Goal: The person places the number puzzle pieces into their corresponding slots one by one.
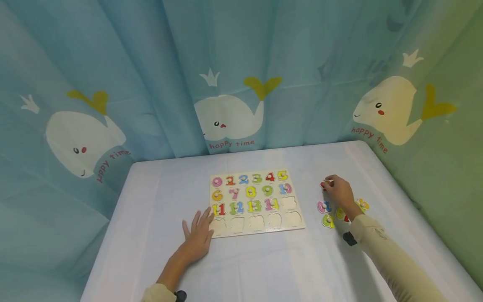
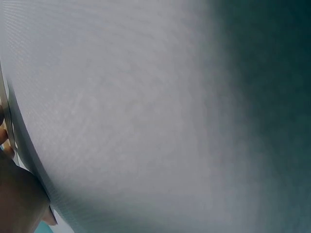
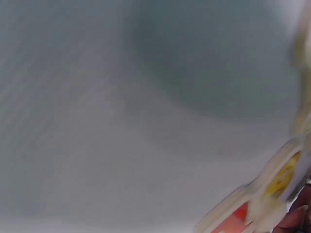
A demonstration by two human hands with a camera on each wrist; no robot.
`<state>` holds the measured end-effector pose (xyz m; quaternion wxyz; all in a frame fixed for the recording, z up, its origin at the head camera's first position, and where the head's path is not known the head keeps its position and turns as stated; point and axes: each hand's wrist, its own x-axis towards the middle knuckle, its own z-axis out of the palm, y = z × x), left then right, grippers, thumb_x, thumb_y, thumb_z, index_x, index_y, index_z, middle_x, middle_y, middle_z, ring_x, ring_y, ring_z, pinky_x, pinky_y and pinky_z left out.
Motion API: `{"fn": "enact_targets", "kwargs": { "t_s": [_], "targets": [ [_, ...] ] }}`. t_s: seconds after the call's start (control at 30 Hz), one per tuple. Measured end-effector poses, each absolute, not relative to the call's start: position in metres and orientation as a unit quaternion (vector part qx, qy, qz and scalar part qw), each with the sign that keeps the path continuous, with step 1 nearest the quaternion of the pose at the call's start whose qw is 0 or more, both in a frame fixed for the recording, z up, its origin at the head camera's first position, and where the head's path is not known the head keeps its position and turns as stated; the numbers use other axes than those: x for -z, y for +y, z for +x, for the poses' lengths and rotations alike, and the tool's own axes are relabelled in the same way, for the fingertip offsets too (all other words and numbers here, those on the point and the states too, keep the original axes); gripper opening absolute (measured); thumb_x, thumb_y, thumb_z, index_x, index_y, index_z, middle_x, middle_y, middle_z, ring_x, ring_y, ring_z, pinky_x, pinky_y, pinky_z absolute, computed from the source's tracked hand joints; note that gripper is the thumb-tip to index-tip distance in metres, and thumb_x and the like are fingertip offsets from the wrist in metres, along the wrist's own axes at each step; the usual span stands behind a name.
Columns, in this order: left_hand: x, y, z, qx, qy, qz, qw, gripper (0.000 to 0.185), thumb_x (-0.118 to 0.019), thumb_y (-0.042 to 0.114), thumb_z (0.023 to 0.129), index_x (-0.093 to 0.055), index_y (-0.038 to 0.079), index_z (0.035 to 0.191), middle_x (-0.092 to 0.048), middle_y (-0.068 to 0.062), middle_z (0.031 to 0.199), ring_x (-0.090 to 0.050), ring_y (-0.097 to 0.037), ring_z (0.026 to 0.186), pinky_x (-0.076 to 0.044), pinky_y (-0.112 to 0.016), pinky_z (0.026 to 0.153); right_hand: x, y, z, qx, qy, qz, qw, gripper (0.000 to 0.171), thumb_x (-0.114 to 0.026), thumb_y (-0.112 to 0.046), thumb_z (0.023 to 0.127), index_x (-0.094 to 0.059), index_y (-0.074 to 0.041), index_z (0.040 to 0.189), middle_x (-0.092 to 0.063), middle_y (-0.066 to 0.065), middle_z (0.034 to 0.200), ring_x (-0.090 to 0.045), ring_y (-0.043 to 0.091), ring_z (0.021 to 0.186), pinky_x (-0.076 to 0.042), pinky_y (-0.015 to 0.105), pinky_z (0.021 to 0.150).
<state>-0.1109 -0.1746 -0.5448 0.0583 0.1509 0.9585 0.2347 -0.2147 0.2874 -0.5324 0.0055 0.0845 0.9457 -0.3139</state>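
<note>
A wooden number puzzle board [image 1: 232,231] lies mid-table, with coloured knobbed numbers from 0 to 14 in its upper rows. Bare shaped recesses show along its bottom row and at the right end of the third. My left hand [image 1: 198,237] rests at the board's left edge, fingers spread, fingertips over its rim. To the right of the board, my right hand [image 1: 339,193] pinches a small red number piece [image 1: 322,185] between thumb and fingertips; the hand covers most of it. In the right wrist view, fingertips [image 3: 294,218] show at the lower right corner beside blurred pieces.
Several loose number pieces lie below and beside my right hand, among them a pink-and-blue one [image 1: 323,206], a green-and-yellow one [image 1: 328,221] and a yellow-orange one [image 1: 362,204]. A white cloth covers the table [image 1: 264,268]. Whale-printed curtains [image 1: 309,54] stand behind and at both sides.
</note>
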Motion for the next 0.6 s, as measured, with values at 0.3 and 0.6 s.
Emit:
{"fn": "enact_targets", "kwargs": {
  "t_s": [0.3,0.6],
  "targets": [
    [0.545,-0.174,-0.113,-0.233,0.959,0.145,0.068,0.05,-0.045,0.019,0.097,-0.034,0.002,0.143,-0.016,-0.011,0.155,-0.005,-0.038,0.139,0.012,-0.067,0.098,0.532,0.269,-0.214,0.312,0.948,-0.066,-0.009,0.038,-0.058,0.0,0.089,-0.05,0.006,0.125,-0.059,0.018,0.098,-0.056,0.03,0.087,-0.048,0.045,0.075],
    [0.547,-0.175,-0.113,-0.237,0.959,0.145,0.061,0.05,-0.047,0.018,0.096,-0.036,0.001,0.142,-0.018,-0.012,0.154,-0.006,-0.038,0.139,0.012,-0.068,0.098,0.533,0.227,-0.202,0.278,0.936,-0.208,0.06,0.042,-0.069,0.002,0.081,-0.057,0.0,0.121,-0.06,0.001,0.094,-0.055,0.018,0.087,-0.049,0.035,0.078]
  ]
}}
